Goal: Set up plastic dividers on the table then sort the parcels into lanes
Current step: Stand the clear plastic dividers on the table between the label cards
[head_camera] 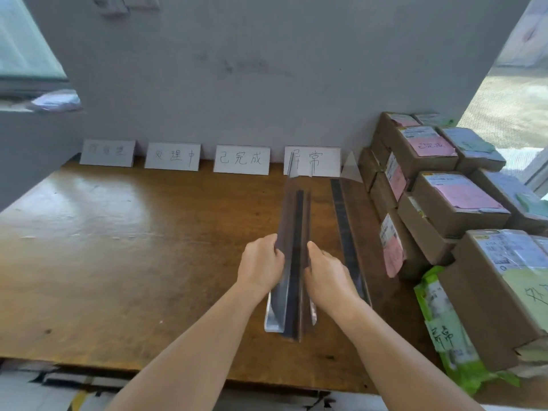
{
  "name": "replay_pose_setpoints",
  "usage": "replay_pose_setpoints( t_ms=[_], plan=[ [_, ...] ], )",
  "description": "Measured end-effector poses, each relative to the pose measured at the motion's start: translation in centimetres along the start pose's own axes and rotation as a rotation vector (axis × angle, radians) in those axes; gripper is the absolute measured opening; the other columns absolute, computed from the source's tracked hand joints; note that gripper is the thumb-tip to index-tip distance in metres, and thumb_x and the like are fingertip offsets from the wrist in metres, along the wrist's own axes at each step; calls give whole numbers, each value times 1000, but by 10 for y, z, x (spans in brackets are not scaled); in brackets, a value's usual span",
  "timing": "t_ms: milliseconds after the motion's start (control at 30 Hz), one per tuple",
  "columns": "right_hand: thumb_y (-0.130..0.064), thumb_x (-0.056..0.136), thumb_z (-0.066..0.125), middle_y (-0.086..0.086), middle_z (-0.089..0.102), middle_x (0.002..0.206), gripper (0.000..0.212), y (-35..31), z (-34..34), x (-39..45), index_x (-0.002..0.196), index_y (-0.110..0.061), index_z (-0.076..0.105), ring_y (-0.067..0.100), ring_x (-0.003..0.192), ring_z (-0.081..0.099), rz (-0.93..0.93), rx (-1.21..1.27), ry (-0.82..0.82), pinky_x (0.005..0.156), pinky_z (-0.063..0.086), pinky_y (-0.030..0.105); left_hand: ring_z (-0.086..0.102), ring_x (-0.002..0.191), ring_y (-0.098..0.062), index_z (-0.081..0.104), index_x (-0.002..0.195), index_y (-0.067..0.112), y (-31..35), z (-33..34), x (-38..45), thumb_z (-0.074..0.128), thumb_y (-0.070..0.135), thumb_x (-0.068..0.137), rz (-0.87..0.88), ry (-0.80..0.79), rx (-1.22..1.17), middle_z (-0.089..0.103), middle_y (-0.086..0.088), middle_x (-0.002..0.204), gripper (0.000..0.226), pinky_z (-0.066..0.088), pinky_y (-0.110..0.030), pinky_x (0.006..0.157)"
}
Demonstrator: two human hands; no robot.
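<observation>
Both hands are on one clear divider (292, 250) near the middle of the wooden table (118, 247): the left hand (262, 266) has its fingers curled round the strip's left edge, and the right hand (327, 269) has its thumb and fingers pinching the right edge, so each has a firm hold of it. The divider runs lengthwise from 6 o'clock toward 12 o'clock, its near end close to the table's front edge and its far end reaching up in front of the fourth card (312, 161); a dark strip runs down its middle. Whether its base sits flat on the wood or is lifted a little I cannot tell. Just beside it, at 3 o'clock, a second divider (348, 232) lies along the table, parallel to the first, with its clear upright fin showing at the far end. Four white cards (241, 159) with handwritten characters lean against the grey wall (237, 69) at 12 o'clock, side by side. At 3 o'clock the parcels (456, 203) are stacked, brown cartons with pink and green slips, and a green bag (444, 336) lies against the nearest one
</observation>
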State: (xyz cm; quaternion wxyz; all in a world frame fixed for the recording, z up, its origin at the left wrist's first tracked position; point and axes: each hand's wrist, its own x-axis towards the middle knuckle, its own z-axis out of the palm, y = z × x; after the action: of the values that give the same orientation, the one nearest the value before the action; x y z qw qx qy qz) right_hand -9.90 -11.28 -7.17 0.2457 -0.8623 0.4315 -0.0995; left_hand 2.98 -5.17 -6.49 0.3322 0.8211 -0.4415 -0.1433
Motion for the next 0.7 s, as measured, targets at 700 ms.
replay_pose_setpoints(
  t_ms=[700],
  plan=[
    [-8, 97, 41, 6, 61, 120, 50, -62, 33, 48, 146, -15, 31, 23, 99, 62, 120, -188, 121, 73, 49, 30, 54, 119, -15, 28, 149, 26, -80, -65, 14, 52, 21, 97, -105, -151, -85, 49, 2, 140, 58, 46, -18, 85]
  ],
)
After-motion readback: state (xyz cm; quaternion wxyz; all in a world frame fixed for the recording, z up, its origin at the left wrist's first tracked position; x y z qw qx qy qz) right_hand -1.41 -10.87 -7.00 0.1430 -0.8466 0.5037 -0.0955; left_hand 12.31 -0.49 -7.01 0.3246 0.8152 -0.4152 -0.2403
